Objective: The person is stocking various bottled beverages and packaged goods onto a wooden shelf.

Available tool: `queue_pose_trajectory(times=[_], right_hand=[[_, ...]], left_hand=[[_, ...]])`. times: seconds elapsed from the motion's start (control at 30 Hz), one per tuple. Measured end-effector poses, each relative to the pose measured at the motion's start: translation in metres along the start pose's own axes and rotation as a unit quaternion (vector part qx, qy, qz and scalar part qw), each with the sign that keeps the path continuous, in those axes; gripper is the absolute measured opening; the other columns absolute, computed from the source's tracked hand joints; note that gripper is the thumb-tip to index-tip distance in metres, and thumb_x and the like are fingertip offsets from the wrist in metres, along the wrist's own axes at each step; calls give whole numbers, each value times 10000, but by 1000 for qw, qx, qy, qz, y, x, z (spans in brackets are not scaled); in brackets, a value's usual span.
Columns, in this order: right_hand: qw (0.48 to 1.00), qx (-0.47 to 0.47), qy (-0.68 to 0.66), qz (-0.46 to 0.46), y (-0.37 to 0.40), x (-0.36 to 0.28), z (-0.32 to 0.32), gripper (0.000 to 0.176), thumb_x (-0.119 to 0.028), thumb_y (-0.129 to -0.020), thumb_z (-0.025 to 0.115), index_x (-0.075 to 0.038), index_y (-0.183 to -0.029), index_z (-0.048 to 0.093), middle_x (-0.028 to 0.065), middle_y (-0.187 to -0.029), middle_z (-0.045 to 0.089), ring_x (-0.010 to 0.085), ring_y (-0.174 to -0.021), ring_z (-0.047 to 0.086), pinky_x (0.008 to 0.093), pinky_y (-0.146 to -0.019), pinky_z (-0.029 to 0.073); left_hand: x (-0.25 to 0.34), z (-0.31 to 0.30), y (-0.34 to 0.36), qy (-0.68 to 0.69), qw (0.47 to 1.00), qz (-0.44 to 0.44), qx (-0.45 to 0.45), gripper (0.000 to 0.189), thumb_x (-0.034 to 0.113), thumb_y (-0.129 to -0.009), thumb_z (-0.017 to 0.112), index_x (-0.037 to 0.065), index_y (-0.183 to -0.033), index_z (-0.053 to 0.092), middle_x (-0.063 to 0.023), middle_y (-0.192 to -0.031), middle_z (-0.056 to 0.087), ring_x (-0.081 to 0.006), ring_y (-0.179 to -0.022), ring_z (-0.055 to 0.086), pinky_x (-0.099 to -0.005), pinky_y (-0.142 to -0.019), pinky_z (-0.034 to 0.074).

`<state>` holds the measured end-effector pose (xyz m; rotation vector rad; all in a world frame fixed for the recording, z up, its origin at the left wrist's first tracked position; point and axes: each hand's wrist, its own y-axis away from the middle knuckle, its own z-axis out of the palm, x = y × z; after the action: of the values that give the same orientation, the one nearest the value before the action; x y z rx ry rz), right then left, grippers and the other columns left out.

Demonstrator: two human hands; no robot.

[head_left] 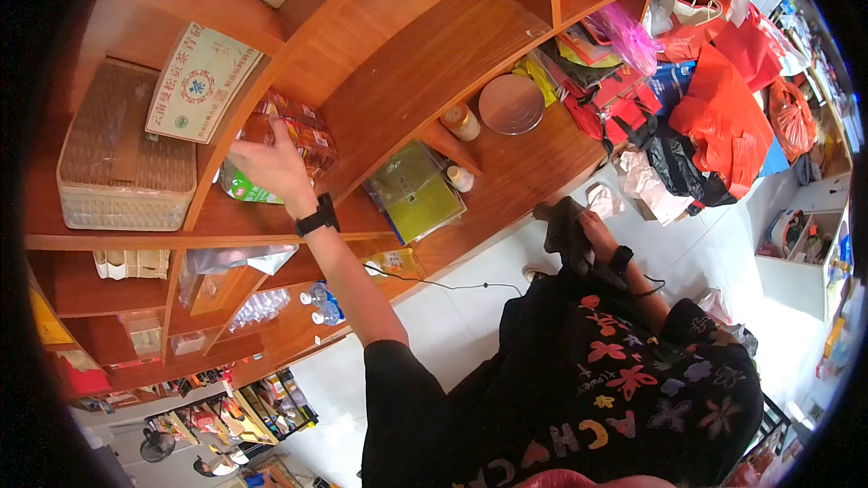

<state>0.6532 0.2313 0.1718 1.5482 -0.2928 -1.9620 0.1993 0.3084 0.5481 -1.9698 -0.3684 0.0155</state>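
My left hand (277, 165) reaches into a shelf compartment and grips a plastic-wrapped pack of red bottles (312, 137). Its thumb points up along the pack, while the other fingers bend toward the left partition, their tips partly hidden. Just below this hand is a green and white packet (249, 188). Down by my body, my right hand (597, 237) is closed on a dark, crumpled cloth (565, 230). Both wrists wear black bands.
Left of the partition sit a woven basket (127, 176) and a white box with red lettering (201, 86). A green book (416, 194), jars (459, 122) and a round clear container (512, 104) line the wooden shelf. Red bags (723, 126) crowd the right side.
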Motion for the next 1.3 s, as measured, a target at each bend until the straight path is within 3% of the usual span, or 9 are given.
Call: queue_pose_trajectory(times=[0.33,0.43,0.53,0.63,0.87,0.97,1.1,1.17,1.3], right_hand=[[999,-39,-10,3,12,-22,17,302,-220,-987,395,-17,-1128,567,46,-956,623,142,-835,589,304,-750,495],[1000,-24,2,-10,10,-19,17,317,-223,-984,410,1,-1138,572,42,-961,623,143,-843,573,297,-749,480],[1000,-21,17,-5,0,-6,12,323,-237,-976,436,15,-1114,585,33,-942,617,139,-834,553,290,-737,460],[999,-11,46,-5,-5,-2,8,285,-224,-971,413,-19,-1070,586,37,-910,615,132,-824,579,297,-735,487],[991,11,131,-27,3,-34,26,284,-220,-965,404,-34,-1069,592,45,-939,627,112,-821,580,284,-728,483],[987,-121,35,-98,16,-61,51,299,-201,-966,403,-24,-1144,566,42,-1003,623,116,-886,570,278,-773,469],[952,-164,132,-223,37,-119,112,265,-33,-862,385,2,-1069,547,42,-940,565,157,-830,546,312,-716,465],[902,-213,187,-325,43,-142,142,330,-20,-831,421,-1,-1143,526,89,-1065,555,207,-978,528,360,-843,441],[791,-321,250,-457,89,-202,221,410,-89,-850,536,-26,-1253,501,197,-1321,460,336,-1266,399,447,-1064,302]], left_hand=[[-1,0,1,-11,999,-39,-20,652,209,-768,753,-79,-1227,390,-305,-1174,510,-465,-1069,496,-515,-890,394],[1,0,-1,10,1000,-17,16,639,281,-765,776,-110,-1143,440,-314,-1125,539,-462,-1042,519,-490,-893,412],[6,-4,-2,50,993,-110,-7,698,305,-780,769,-101,-1216,404,-308,-1196,522,-448,-1085,524,-485,-915,411],[21,-13,1,166,973,-151,58,629,294,-807,756,-93,-1209,464,-266,-1203,561,-380,-1042,576,-447,-899,440],[1,-55,42,340,901,-269,16,258,116,-848,699,-64,-1014,617,-161,-1142,632,-206,-1023,583,-337,-887,463],[2,-68,62,355,903,-240,45,245,100,-851,690,-54,-1025,614,-165,-1153,625,-213,-1049,576,-330,-912,452],[-2,-80,90,357,901,-222,108,195,76,-850,682,-45,-973,591,-173,-1125,621,-277,-1088,568,-407,-973,417],[19,-95,91,388,882,-221,153,148,50,-831,685,-26,-878,567,-141,-976,626,-293,-1009,593,-467,-968,427],[37,-140,103,380,906,-171,73,210,103,-763,737,11,-803,552,-95,-829,588,-256,-877,587,-483,-959,443]])
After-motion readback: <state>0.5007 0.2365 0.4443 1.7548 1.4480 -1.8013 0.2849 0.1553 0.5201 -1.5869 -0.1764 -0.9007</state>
